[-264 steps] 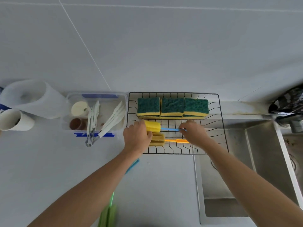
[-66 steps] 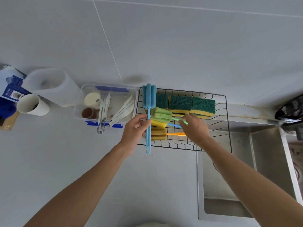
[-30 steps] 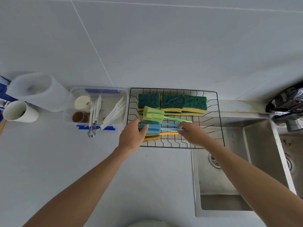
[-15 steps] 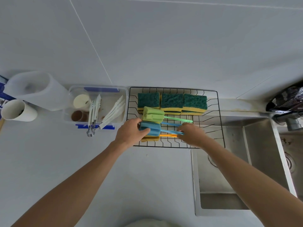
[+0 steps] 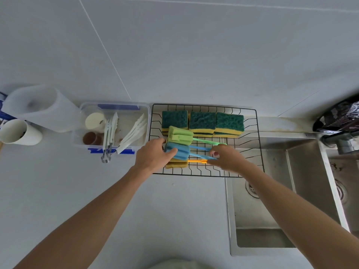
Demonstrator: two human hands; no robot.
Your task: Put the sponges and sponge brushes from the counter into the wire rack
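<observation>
The black wire rack (image 5: 258,152) stands against the wall beside the sink. Green-topped yellow sponges (image 5: 203,122) line its back. In front lie sponge brushes side by side: a green one (image 5: 180,133), a blue one (image 5: 179,151), and a yellow one with an orange handle (image 5: 176,164) partly under the blue. My left hand (image 5: 153,157) grips the blue brush's foam head. My right hand (image 5: 226,157) pinches the blue brush's handle at its far end.
A clear plastic box (image 5: 114,126) with tongs and small cups sits left of the rack. A white jug (image 5: 38,107) and a paper cup (image 5: 18,132) stand further left. The steel sink (image 5: 272,191) opens on the right, its tap (image 5: 342,140) at the far right.
The blue brush, held upright in my left hand 2.2 s ago, now lies flat in the rack among the other brushes, with both hands on it. Since half a second ago little has moved.
</observation>
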